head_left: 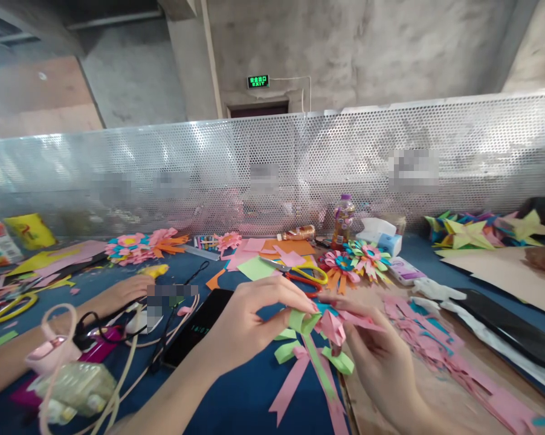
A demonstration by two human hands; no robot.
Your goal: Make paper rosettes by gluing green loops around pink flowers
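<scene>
Between my two hands, above the table's front part, is a paper flower of pink, green and blue folded strips. Pink and green tails hang down from it. My left hand pinches a light green loop on its left side with thumb and forefinger. On the other side, my right hand has its fingers closed round the pink part; some fingertips are hidden behind the paper. Red and yellow scissors lie just beyond the flower. Below my left wrist lies a black phone.
Finished paper flowers, a drink bottle and tissues stand at the back. Pink strips lie at right. Cables and a charger are at left, near another person's hand. Another hand shows far right.
</scene>
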